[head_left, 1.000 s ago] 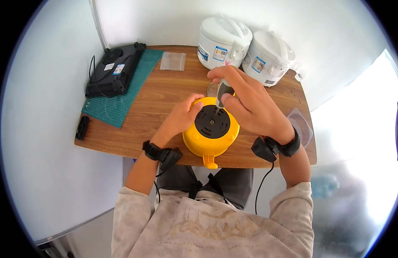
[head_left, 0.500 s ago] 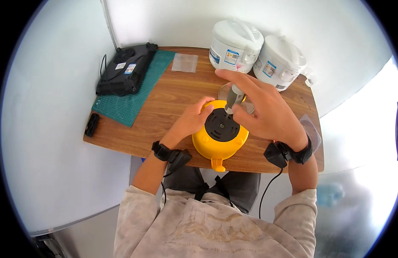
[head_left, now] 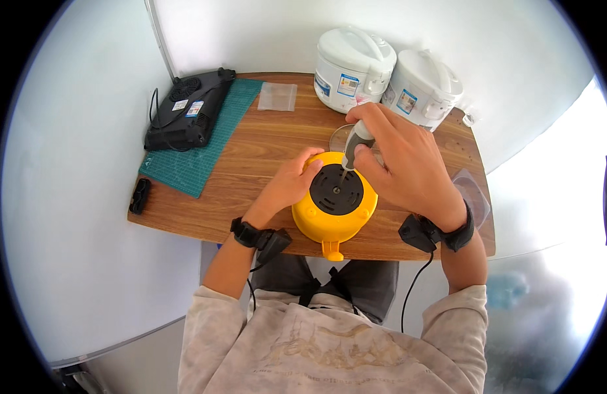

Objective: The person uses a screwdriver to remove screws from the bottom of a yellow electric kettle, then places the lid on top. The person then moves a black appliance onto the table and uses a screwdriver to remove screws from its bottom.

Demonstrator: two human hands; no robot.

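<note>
White walls close in on a wooden table (head_left: 251,144), where a small black block (head_left: 140,196) sits at the left end. Next comes a black appliance (head_left: 192,115) resting on a green mat (head_left: 182,174), then a clear plastic sheet (head_left: 277,96). The left hand (head_left: 287,187) has thumb and fingers clamped over the left edge of a yellow housing (head_left: 316,226), which stands near the table's front edge, its black round plate (head_left: 324,198) facing up. Over it leans a screwdriver (head_left: 360,141), its handle closed in the right hand (head_left: 411,164), its tip at the plate's central screw (whether fully seated, I cannot tell). Two white rice cookers (head_left: 352,72) stand behind; clear plastic (head_left: 471,197) lies at far right.

That tilted shaft could make the tip slip out, chewing the screw head or scratching the plate. A slackened left hold might let the rounded housing swivel under twisting.
</note>
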